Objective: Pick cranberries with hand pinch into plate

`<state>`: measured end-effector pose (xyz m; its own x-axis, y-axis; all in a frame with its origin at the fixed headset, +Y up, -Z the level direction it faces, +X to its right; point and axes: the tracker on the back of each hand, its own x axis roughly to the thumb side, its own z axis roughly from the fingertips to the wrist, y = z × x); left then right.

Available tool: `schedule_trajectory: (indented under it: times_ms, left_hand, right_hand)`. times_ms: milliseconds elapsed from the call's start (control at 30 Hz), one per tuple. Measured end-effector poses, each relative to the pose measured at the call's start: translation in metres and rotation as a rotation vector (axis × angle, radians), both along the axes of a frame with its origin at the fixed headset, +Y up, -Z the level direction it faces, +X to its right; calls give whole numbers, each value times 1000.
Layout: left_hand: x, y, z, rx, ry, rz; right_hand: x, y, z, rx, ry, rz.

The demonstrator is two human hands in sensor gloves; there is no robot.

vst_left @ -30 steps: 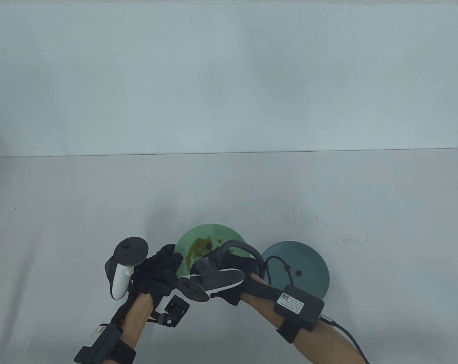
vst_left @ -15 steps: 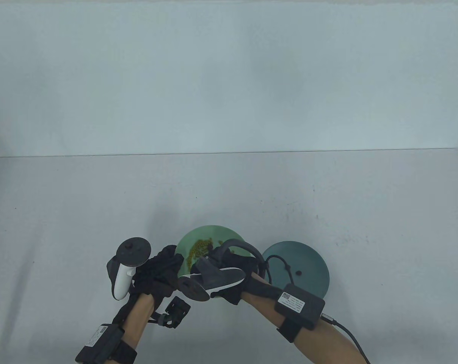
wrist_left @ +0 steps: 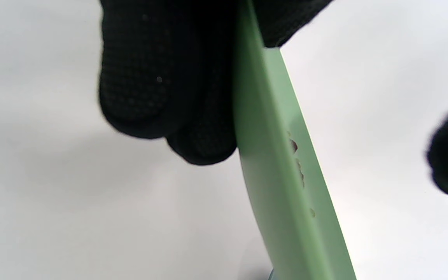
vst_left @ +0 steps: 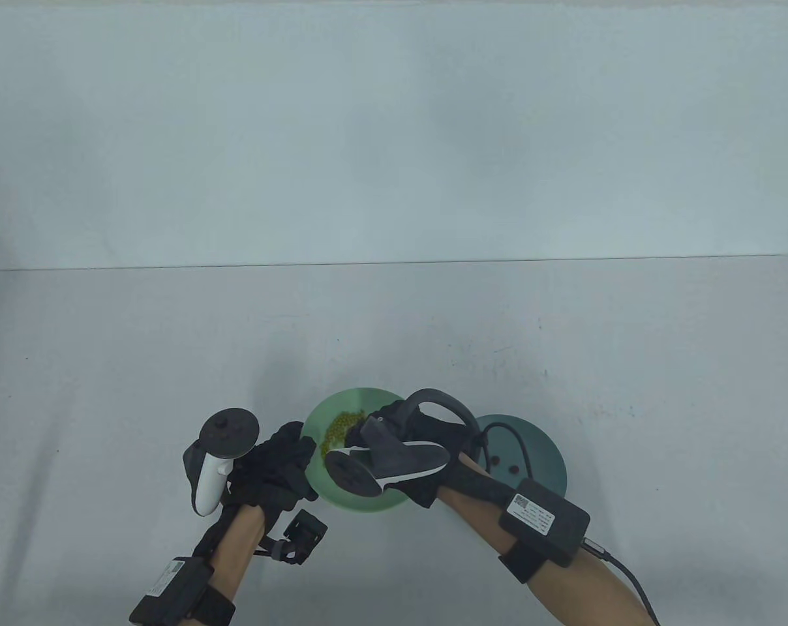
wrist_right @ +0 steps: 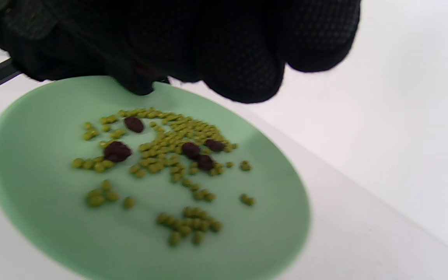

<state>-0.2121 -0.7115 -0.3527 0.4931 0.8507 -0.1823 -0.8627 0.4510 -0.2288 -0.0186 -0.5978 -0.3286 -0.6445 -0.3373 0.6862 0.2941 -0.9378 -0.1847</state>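
A light green plate (vst_left: pixel 368 505) holds many small green beans and several dark red cranberries (wrist_right: pixel 118 151). My left hand (vst_left: pixel 301 451) grips its left rim, fingers under and thumb over, as the left wrist view (wrist_left: pixel 243 58) shows. My right hand (vst_left: pixel 382 418) hovers over the plate's far right part. In the right wrist view (wrist_right: pixel 142 83) its fingertips are pinched together with a dark red bit between them. A dark teal plate (vst_left: pixel 541 440) to the right holds two cranberries (vst_left: pixel 515 469).
The grey table (vst_left: pixel 563 339) stretches back to a pale wall. My right wrist's cable (vst_left: pixel 521 450) lies across the teal plate. The two plates sit side by side near the front edge.
My right hand has lifted off the green plate's middle and moved right toward the teal plate. Its cable has shifted and a second cranberry shows there. My left hand has not moved.
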Motion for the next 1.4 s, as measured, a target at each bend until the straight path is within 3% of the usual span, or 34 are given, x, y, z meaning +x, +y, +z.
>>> schedule_trajectory:
  times_ms: [200,333,600,933,1400]
  left_hand:
    - [-4,1,0,3,18,-4]
    - [-7,2,0,5,29,5]
    - [-9,3,0,10,38,10]
    - [-11,4,0,8,46,11]
    - [-13,4,0,8,48,15]
  right_hand:
    - [48,20,-10,26,-123,-10]
    - [81,16,-20,12,-213,-5]
    - [128,-29,-36,-82,-350,15]
    - [146,-90,-48,-183,-427,62]
    - [152,-127,-50,-233,-459,111]
